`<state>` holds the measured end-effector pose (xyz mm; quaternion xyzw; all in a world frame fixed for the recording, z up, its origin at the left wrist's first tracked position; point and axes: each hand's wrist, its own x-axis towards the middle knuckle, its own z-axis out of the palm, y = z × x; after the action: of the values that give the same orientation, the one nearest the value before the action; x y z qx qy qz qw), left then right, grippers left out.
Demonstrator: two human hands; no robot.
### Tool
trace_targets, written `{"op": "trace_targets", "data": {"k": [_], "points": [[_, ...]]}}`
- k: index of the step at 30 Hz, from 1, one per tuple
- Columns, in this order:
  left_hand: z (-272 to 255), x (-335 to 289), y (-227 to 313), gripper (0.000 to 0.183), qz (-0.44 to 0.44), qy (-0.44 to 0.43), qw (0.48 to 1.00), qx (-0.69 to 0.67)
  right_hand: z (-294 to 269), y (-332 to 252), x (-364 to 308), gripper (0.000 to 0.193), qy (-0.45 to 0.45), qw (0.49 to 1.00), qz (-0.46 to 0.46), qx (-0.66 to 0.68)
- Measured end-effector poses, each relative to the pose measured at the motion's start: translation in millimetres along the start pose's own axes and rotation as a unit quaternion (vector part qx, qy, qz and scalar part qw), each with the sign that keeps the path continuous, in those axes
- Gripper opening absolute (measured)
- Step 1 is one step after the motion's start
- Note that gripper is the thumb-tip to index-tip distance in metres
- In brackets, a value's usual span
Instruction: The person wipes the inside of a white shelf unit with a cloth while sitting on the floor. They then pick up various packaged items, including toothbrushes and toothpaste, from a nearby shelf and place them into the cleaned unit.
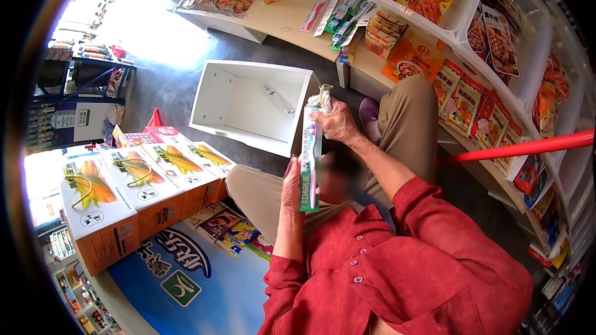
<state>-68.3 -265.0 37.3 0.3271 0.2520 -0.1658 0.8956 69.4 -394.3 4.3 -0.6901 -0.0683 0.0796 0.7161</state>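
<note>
1. The left hand (pixel 290 185) grips a slim, glossy toothbrush package (pixel 308 164) low down, above the lap.
2. The right hand (pixel 337 123) pinches rumpled, pale cloth (pixel 324 97) at its top.
3. Beyond sits an open, smooth-walled white box (pixel 239 102).

I wear a red shirt (pixel 410 279) of plain colour, with a pointed collar (pixel 372 214) and a row of small, pale, round buttons (pixel 358 280) at the front. The cloth has many soft wrinkles. The right sleeve (pixel 434 223) and the left sleeve (pixel 282 282) both leave my forearms uncovered. My right hand (pixel 338 121) and left hand (pixel 290 185) are bare. My trousers (pixel 406 121) are khaki brown, and one visible shoe (pixel 369 116) is purple.
</note>
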Motion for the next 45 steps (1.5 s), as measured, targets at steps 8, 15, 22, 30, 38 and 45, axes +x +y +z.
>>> {"op": "trace_targets", "data": {"k": [8,15,22,30,38,45], "points": [[-9.8,8.6,10.0,0.048,-0.069,0.128,0.975,0.170,10.3,-4.3,-14.4,0.019,-0.128,0.933,-0.304,-0.141],[-9.7,-12.9,5.3,0.046,-0.074,0.092,0.983,0.142,36.8,-7.1,-39.0,0.015,0.010,0.905,-0.219,-0.365],[-18.8,-20.6,2.3,0.047,-0.030,0.016,0.998,0.057,-8.1,-2.0,14.8,0.030,0.235,0.969,0.066,0.037],[1.1,29.6,-10.2,0.030,0.105,0.169,0.971,0.132,39.6,-8.2,-28.9,0.001,0.067,0.910,-0.228,-0.339],[-6.3,24.7,7.0,0.030,0.054,0.060,0.989,0.124,-22.9,25.5,23.7,0.018,0.252,0.940,0.148,0.179],[1.2,32.6,18.0,0.038,-0.003,0.075,0.985,0.158,24.3,-2.1,-33.7,0.014,0.020,0.925,-0.255,-0.282]]}}
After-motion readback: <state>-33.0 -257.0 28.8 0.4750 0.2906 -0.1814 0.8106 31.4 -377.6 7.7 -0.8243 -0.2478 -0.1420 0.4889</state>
